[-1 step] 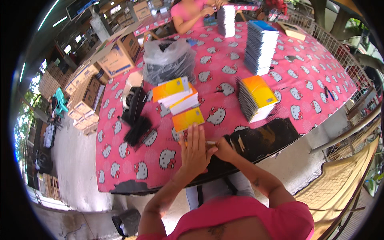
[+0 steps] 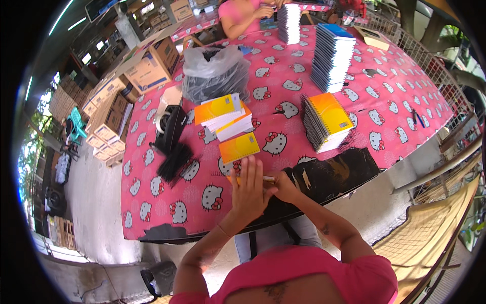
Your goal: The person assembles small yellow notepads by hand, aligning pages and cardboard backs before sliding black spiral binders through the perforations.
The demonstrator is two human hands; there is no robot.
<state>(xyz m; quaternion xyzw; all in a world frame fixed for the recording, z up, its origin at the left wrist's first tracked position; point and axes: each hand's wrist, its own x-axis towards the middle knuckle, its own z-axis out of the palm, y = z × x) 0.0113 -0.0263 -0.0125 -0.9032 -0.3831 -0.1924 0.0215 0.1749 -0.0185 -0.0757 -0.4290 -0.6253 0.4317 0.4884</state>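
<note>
My left hand (image 2: 248, 185) lies flat with fingers stretched out over a yellow-orange notebook (image 2: 269, 179) near the table's front edge. Only slivers of that notebook show around the hand. My right hand (image 2: 285, 187) is closed at the notebook's right end; what its fingers pinch is hidden. Just beyond my left fingertips is a single yellow-orange notebook cover (image 2: 239, 147). Behind it sits a loose pile of page blocks with matching covers (image 2: 218, 110). To the right stands a stack of spiral-bound yellow notebooks (image 2: 328, 119).
Black binding coils (image 2: 175, 163) and a black device (image 2: 171, 129) lie at left, near a plastic bag (image 2: 215, 73) of dark contents. A tall stack of blue notebooks (image 2: 331, 58) stands farther back. Pliers (image 2: 417, 119) rest at right. Across the table a person (image 2: 244, 17) handles another stack.
The view has shifted slightly. Both my hands keep nearly the same place at the notebook, with no clear change of grip.
</note>
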